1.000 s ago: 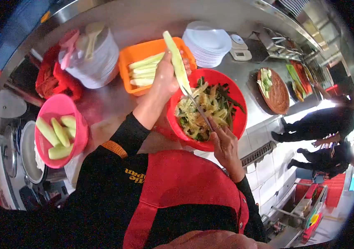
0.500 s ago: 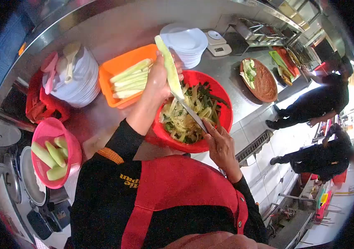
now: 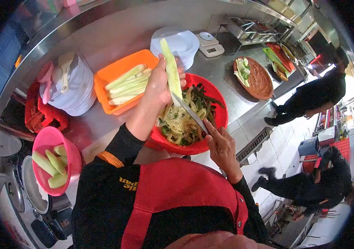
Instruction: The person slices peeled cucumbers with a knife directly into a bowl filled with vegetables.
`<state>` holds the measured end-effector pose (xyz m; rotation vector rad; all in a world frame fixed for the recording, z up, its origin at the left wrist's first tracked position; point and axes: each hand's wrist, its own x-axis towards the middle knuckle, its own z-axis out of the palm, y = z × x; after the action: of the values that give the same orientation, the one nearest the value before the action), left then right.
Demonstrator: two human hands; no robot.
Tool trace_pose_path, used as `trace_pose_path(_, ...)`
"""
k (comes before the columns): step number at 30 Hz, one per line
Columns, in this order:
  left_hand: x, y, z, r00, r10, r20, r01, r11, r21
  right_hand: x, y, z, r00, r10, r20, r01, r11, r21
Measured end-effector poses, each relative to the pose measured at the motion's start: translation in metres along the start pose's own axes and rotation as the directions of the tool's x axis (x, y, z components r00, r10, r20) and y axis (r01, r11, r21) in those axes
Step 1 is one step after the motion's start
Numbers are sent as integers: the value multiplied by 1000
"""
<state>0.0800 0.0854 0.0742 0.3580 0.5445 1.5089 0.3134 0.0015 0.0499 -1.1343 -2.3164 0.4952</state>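
Cucumber (image 3: 171, 70) is slanting over the red bowl (image 3: 221, 118), your left hand (image 3: 157, 81) wrapping it, your right hand (image 3: 222, 150) gripping the knife (image 3: 192, 115). One co-worker (image 3: 326, 182) is standing farther from the other (image 3: 323, 97) than before; plates (image 3: 179, 44) are sitting on the surface (image 3: 218, 70).

A head-worn camera looks forward and down from close above the red apron (image 3: 185, 182), its wide, round view taking in counter (image 3: 221, 71) and tiled floor (image 3: 282, 143), though its warped rim is hard to read.
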Motion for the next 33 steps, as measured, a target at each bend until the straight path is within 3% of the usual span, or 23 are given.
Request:
trace_pose_path(2,-1,-5,3,998,-44,44,47,997,-68,0,1,2,992,-44,-118,50,998,50)
trace_pose_path(5,-4,-14,8,999,-41,25,42,997,-63,0,0,0,993,-23,-117,18,999,-39)
trace_pose_path(11,-14,-29,20,997,-12,75,21,992,-124,-1,3,3,986,23,-164,-26,999,-20)
trace_pose_path(17,-17,-41,28,987,87,137,-68,988,-138,3,1,3,981,34,-193,-48,996,-70)
trace_pose_path(23,-28,-52,46,983,181,-21,-183,979,-86,12,4,8,955,-13,-297,-9,997,-72)
trace_pose_path(29,-29,-54,47,957,290,7,-289,955,-70,18,1,5,958,-16,-288,-1,998,-59)
trace_pose_path(31,-27,-55,40,936,319,148,-317,948,-37,20,-2,2,962,0,-272,-10,999,-38)
trace_pose_path(33,-27,-56,37,931,332,152,-330,943,-42,21,-3,1,967,15,-256,-20,1000,-19)
